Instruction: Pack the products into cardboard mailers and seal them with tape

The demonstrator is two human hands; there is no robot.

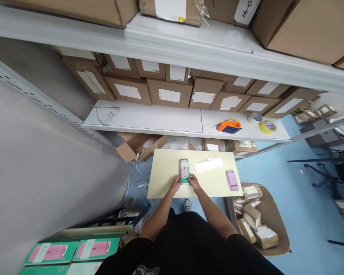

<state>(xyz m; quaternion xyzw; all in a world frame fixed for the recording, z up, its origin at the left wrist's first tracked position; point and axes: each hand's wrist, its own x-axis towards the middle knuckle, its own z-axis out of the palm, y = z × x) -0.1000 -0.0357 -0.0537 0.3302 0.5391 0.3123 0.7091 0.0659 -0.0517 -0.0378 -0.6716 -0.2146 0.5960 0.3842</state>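
A slim green box with a pink picture and a pale label lies on the cream tabletop, its long side pointing away from me. My left hand grips its lower left edge with the fingers closed. On the opposite edge my right hand holds the lower right corner, thumb over the top. White paper strips lie just beyond my right hand. Farther right is a pixelated purple item, too blurred to make out.
A shelf behind the table bears an orange tape dispenser, a yellow tape roll, safety glasses and labelled cardboard boxes. A large carton of parcels stands right. More green boxes are stacked at lower left.
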